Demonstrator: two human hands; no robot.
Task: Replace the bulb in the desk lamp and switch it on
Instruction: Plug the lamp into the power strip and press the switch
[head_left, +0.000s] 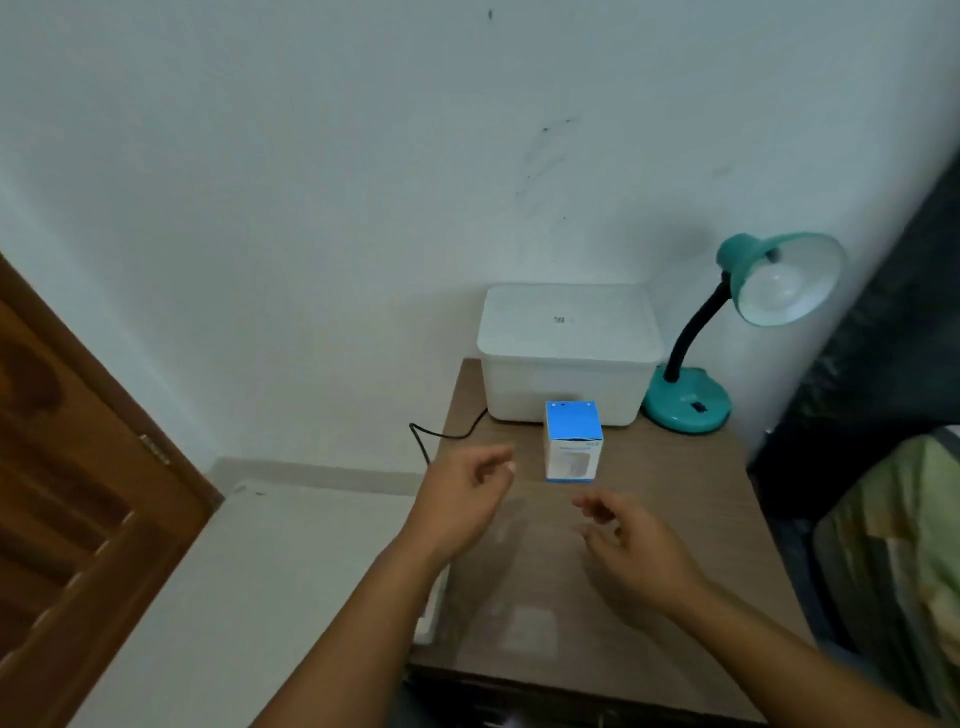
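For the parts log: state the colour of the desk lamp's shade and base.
Teal shade and base, black neck; head view.

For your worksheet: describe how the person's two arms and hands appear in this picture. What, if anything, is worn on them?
Both forearms are bare as far as the frame shows: no sleeves reach them. The left hand and right hand wear no gloves, and no watch, bracelet or ring can be seen. The image is slightly blurred, so fine details are unclear.

Two bare forearms show from the bottom edge, with no sleeve, watch, bracelet or ring visible on either. The left hand (460, 499) and the right hand (631, 551) are ungloved, with slim fingers. Motion blur hides the fingernails and finer detail.
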